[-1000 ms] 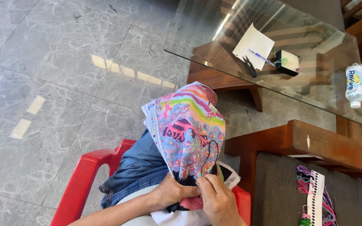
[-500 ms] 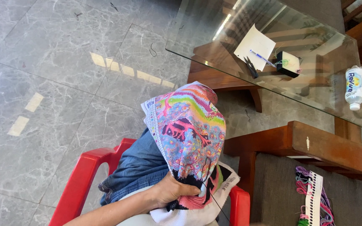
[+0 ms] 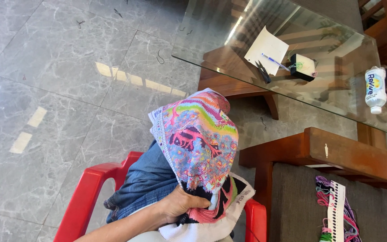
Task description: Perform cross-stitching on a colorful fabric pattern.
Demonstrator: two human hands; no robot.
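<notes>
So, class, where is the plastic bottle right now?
In the head view, the plastic bottle lies at the far right on the glass table, right of the small black box.

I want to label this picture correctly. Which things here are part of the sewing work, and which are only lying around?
Part of the work:
- embroidery cloth, gripped by the left hand
- thread card on the seat
- scissors on the glass table
- small box with thread

Only lying around:
- bottle
- pen on paper
- red chair

The right hand is out of view.
</notes>
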